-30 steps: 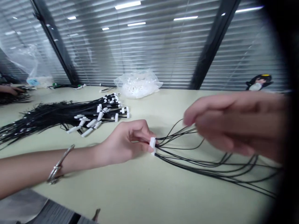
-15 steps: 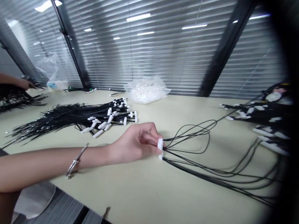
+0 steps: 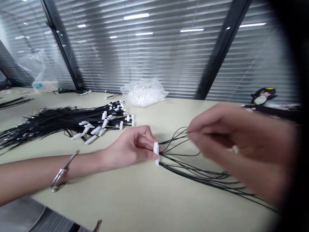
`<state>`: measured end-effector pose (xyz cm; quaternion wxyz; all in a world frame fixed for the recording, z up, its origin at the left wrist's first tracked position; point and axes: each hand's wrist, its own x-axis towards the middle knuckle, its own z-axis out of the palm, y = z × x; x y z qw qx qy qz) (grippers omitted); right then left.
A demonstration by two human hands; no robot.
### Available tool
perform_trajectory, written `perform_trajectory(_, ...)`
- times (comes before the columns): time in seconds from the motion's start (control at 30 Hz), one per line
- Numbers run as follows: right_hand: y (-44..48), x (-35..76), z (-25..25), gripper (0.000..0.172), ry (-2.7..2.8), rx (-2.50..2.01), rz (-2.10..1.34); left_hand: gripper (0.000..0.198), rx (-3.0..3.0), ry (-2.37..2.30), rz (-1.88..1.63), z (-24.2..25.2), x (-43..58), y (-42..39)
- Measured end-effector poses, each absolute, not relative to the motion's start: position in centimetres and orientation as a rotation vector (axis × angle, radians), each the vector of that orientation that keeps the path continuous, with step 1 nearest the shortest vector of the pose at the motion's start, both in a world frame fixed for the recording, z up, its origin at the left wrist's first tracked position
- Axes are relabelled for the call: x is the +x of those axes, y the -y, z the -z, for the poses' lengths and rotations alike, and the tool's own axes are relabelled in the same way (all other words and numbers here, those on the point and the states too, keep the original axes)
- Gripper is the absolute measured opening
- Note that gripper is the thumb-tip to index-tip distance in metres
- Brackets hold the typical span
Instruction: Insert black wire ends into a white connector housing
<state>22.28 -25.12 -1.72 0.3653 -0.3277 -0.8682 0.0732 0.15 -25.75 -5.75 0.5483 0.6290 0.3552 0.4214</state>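
Note:
My left hand (image 3: 130, 149) pinches a small white connector (image 3: 156, 152) just above the pale table (image 3: 135, 199). Several thin black wires (image 3: 200, 174) run out of the connector to the right and loop across the table. My right hand (image 3: 238, 145) hovers close over those wires to the right of the connector, blurred, with fingertips pressed together in a pinch near one wire loop; what it holds is hidden. A metal bracelet (image 3: 61, 172) sits on my left wrist.
A large heap of black wire bundles with white connectors (image 3: 72, 124) lies at the left. A clear plastic bag of white parts (image 3: 143, 91) sits at the back by the blinds. More wired connectors and a penguin toy (image 3: 264, 95) are at the right.
My right hand, out of view half a second ago, has come back over the wires beside the connector. The left hand keeps its pinch on the connector.

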Motion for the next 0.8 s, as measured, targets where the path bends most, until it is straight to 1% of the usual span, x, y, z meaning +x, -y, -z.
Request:
perform_trajectory(0.03, 25.6, 22.2, 2.0, 0.006, 2.256, -0.853, -0.221, 0.024, 1.486, -0.843, -0.993, 5.6, 0.2, 25.8)
perform_trajectory(0.07, 26.0, 22.0, 2.3, 0.004, 2.287, -0.861, -0.263, 0.024, 1.481, -0.847, -0.988, 5.5, 0.2, 25.7)
perform_trajectory(0.17, 26.2, 21.3, 3.3, 0.007, 2.336, -0.868, -0.379, 0.024, 1.467, -0.861, -0.972, 5.4, 0.2, 25.6)
perform_trajectory(0.27, 25.9, 21.0, 4.0, 0.009, 2.325, -0.908, -0.415, 0.024, 1.471, -0.848, -0.955, 5.5, 0.1, 25.5)
perform_trajectory(0.6, 25.7, 21.2, 4.4, 0.011, 2.354, -0.999, -0.403, 0.02, 1.502, -0.831, -0.956, 5.2, 0.2, 26.1)
perform_trajectory(0.8, 25.8, 20.8, 4.2, 0.011, 2.357, -0.99, -0.288, 0.021, 1.53, -0.84, -0.976, 5.2, 0.3, 26.0)
